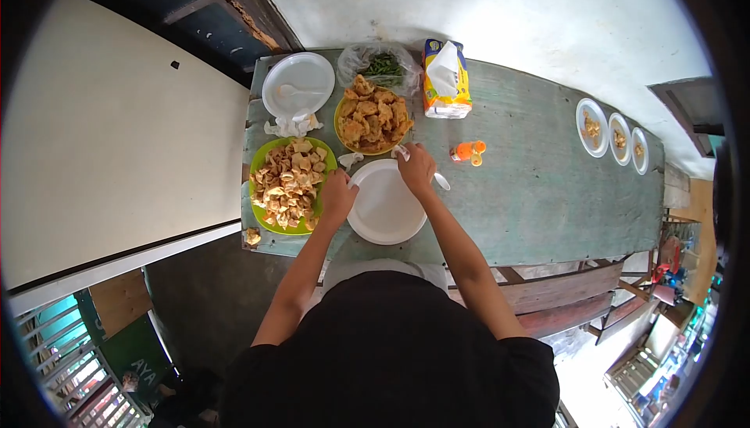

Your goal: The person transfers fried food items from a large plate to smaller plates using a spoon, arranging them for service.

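Note:
A white plate with nothing on it lies on the table in front of me. At its left rim, my left hand is closed with the thumb over the edge, beside a green plate piled with fried crackers. My right hand pinches a white tissue at the plate's upper right rim. A white spoon lies just right of that hand, partly hidden by the wrist. Beyond my hands, a yellow-rimmed bowl holds fried fritters.
Crumpled tissues lie near a white plate with a spoon. A plastic bag of green chillies, a tissue pack and an orange bottle stand on the table. Three plates with food line the far right.

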A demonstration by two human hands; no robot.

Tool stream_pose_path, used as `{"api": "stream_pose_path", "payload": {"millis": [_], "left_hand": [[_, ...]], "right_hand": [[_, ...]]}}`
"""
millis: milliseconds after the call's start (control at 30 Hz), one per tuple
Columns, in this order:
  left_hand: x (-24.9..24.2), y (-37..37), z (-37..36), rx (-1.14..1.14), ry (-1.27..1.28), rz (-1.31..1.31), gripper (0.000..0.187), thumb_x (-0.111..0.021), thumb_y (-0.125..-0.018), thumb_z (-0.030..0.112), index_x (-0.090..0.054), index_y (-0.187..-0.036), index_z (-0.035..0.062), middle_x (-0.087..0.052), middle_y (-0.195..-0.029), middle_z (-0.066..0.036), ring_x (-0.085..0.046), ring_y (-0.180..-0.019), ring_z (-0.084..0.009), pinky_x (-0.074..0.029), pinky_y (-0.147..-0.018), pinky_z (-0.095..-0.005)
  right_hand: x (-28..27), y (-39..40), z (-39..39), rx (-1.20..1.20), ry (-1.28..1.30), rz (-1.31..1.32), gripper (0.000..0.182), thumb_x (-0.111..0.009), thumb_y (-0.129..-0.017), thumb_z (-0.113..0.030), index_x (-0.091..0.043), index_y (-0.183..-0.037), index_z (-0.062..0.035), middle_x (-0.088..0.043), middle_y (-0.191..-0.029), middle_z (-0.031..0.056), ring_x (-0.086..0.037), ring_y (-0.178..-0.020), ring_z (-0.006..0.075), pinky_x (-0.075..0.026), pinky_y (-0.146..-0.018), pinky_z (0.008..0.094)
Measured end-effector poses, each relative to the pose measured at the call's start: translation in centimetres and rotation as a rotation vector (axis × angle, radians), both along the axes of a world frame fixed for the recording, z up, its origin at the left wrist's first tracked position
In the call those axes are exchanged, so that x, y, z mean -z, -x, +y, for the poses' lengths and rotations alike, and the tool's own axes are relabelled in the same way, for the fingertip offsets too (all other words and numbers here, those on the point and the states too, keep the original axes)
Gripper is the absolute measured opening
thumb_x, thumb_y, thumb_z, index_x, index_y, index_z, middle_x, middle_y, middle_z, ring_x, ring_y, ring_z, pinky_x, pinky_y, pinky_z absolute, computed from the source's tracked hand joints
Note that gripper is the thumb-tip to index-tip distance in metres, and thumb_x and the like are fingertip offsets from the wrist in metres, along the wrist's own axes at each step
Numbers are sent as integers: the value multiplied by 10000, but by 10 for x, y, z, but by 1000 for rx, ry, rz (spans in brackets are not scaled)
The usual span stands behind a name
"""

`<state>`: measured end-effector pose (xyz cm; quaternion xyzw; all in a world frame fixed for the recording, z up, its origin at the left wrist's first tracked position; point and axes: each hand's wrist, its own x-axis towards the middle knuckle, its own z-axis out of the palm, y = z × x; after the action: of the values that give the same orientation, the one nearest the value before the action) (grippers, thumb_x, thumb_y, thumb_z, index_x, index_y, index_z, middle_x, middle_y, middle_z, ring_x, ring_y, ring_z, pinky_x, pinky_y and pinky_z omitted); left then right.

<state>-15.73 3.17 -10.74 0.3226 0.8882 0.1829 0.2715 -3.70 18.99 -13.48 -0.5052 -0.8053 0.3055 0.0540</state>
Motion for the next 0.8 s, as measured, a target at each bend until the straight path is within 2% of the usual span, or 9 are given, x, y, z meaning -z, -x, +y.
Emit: {"api": "stream_pose_path", "payload": {"millis": [67,167,233,267,333,467,533,667,800], "left_hand": [[-3,1,-1,-4,-28,14,278,-698,-655,139,-516,-839,37,-517,-834,-124,-549,-780,-309,-451,-664,-395],[-3,3,-3,-10,-148,-21,284,-713,-640,143,-499,-797,43,-487,-771,-101,-527,-716,-277,-432,-633,-380],[1,6,-5,1,-288,-133,280,-716,-639,140,-480,-754,42,-466,-705,-83,-492,-640,-240,-415,-596,-360],[0,6,-6,0,-289,-135,280,-716,-639,140,-480,-754,42,-466,-705,-83,-492,-640,-240,-415,-596,-360],[-4,7,-7,8,-398,-174,273,-704,-651,130,-463,-735,33,-461,-654,-72,-465,-593,-193,-404,-575,-325],[-11,6,-13,-84,-282,-291,265,-687,-695,131,-471,-783,6,-523,-722,-85,-513,-673,-160,-437,-631,-299],[-17,4,-13,-108,-457,-233,258,-679,-688,137,-477,-776,2,-514,-653,-77,-478,-582,-144,-416,-566,-291],[-61,-3,-15,-136,-369,-289,216,-656,-708,112,-498,-787,-12,-539,-666,-88,-528,-591,-164,-444,-577,-291],[-95,-14,-18,-8,-559,-174,157,-630,-729,69,-527,-803,-23,-576,-698,-107,-597,-650,-163,-482,-620,-284]], "right_hand": [[-5,-5,-1,13,13,26,206,-654,-766,-276,-637,-882,-106,-606,-883,111,-591,-798,317,-454,-680,405],[-21,-27,-10,57,-212,284,140,-643,-776,-186,-621,-879,-95,-585,-841,93,-591,-687,281,-455,-588,384],[-38,-45,-17,171,-77,470,100,-655,-781,-129,-620,-859,-78,-580,-800,78,-552,-603,206,-430,-517,311],[-39,-57,-22,170,-78,468,100,-655,-781,-129,-620,-859,-78,-580,-800,78,-552,-603,206,-430,-517,311],[-43,-82,-27,276,-159,577,135,-694,-772,-113,-630,-860,-33,-588,-770,52,-489,-564,100,-382,-465,218],[-40,-129,-41,398,-167,508,136,-681,-793,-134,-635,-870,-31,-594,-779,42,-473,-572,82,-376,-473,210],[-41,-146,-46,491,-140,494,108,-666,-787,-92,-634,-864,-23,-603,-794,51,-478,-569,101,-377,-463,224],[-48,-168,-54,538,-149,421,134,-671,-793,-119,-633,-863,-11,-605,-790,59,-491,-563,105,-388,-462,220],[-52,-181,-58,561,-203,409,144,-672,-797,-133,-633,-861,-10,-606,-789,60,-496,-570,106,-397,-459,224]]}}
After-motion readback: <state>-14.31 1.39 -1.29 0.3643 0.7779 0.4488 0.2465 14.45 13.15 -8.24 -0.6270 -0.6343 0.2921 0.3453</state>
